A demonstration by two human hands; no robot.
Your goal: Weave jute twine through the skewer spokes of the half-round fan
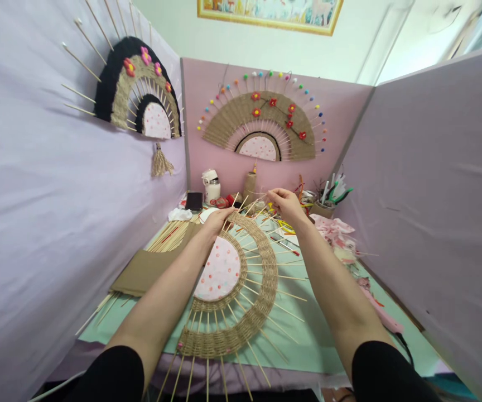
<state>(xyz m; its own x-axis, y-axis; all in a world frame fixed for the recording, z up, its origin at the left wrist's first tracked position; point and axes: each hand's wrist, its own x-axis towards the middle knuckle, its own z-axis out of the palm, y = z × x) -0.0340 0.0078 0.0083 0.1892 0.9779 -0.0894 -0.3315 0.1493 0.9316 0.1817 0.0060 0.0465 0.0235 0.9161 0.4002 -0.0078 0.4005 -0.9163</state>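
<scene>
A half-round fan (pixel 271 268) of woven twine on thin wooden sticks is tilted over the front of the table, its bare stick ends fanning outward. At its straight side is a white half-disc with pink dots (pixel 220 269). My left hand (pixel 220 219) is closed on the fan's far end, with the fingers partly behind the band. Just beyond that end, my right hand (pixel 286 202) is raised with thumb and forefinger pinched on a thin strand of twine (pixel 263 195), which runs toward the sticks near my left hand.
Cardboard (pixel 140 272) and a bundle of sticks (pixel 168 237) lie at left. Behind stand a white bottle (pixel 212 190), a phone (pixel 194 201) and a twine cone (pixel 250 183). A tool pot (pixel 323 209) and pink glue gun (pixel 381 312) are at right. Finished fans (pixel 224 120) hang on the partitions.
</scene>
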